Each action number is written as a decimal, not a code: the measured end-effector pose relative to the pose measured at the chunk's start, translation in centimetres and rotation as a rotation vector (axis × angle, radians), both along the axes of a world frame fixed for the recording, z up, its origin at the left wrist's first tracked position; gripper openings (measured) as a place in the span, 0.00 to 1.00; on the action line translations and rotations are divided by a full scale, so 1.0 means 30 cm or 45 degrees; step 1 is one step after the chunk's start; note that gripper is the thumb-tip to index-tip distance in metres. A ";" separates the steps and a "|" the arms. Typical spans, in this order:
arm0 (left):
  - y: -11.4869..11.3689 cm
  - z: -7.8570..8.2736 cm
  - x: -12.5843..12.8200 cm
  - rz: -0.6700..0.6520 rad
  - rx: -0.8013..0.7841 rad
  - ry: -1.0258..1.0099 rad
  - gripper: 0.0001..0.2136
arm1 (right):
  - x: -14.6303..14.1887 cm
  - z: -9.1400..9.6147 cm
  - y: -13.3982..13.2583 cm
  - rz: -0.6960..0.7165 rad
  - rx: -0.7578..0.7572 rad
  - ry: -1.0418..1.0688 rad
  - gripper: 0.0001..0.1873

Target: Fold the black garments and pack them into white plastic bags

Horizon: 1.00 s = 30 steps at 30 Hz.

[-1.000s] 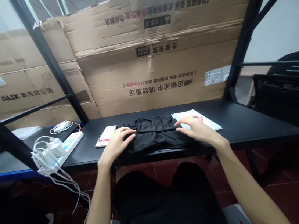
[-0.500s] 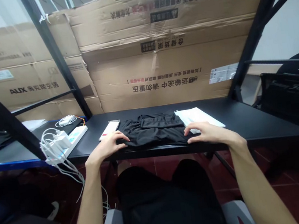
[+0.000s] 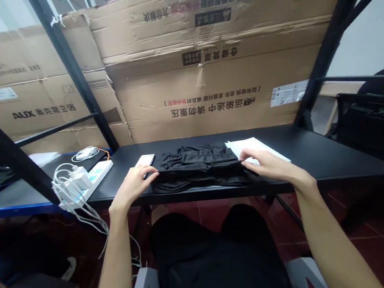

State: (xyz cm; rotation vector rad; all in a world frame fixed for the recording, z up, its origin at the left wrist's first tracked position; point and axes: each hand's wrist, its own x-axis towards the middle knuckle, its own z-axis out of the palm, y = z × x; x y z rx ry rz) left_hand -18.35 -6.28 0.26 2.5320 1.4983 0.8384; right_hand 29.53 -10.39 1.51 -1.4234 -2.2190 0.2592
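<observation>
A folded black cloth garment (image 3: 197, 164) lies on the black desk (image 3: 337, 161). The left hand (image 3: 132, 185) and right hand (image 3: 270, 165) lie on its two ends, fingers slightly curled, open, not gripping.

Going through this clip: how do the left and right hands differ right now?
The left hand sits at the left end of the black folded garment, the right hand at its right end. The left hand is beside the phone, the right hand beside the white paper. Both are open, palms down.
</observation>
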 end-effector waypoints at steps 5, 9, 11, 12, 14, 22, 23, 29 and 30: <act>0.026 -0.012 0.053 0.125 0.145 -0.065 0.16 | -0.029 -0.023 0.045 -0.099 0.191 0.142 0.10; 0.074 0.008 0.099 0.240 0.118 -0.162 0.15 | -0.050 -0.053 0.120 -0.245 0.337 0.303 0.09; 0.107 0.031 0.117 0.307 0.098 -0.187 0.14 | -0.049 -0.063 0.171 -0.307 0.376 0.315 0.09; 0.125 0.044 0.124 0.333 0.094 -0.183 0.14 | -0.045 -0.067 0.199 -0.322 0.384 0.312 0.09; 0.158 0.072 0.138 0.387 0.086 -0.146 0.13 | -0.037 -0.070 0.256 -0.313 0.386 0.304 0.10; 0.255 0.090 0.193 0.552 -0.083 0.173 0.13 | -0.052 -0.074 0.405 -0.327 0.231 0.126 0.08; 0.263 0.082 0.198 0.554 -0.087 0.210 0.14 | -0.058 -0.076 0.409 -0.346 0.207 0.075 0.08; 0.280 0.042 0.194 0.537 -0.071 0.264 0.13 | -0.091 -0.061 0.398 -0.401 0.163 -0.131 0.09; 0.272 0.040 0.189 0.545 -0.058 0.254 0.14 | -0.103 -0.051 0.393 -0.411 0.181 -0.152 0.10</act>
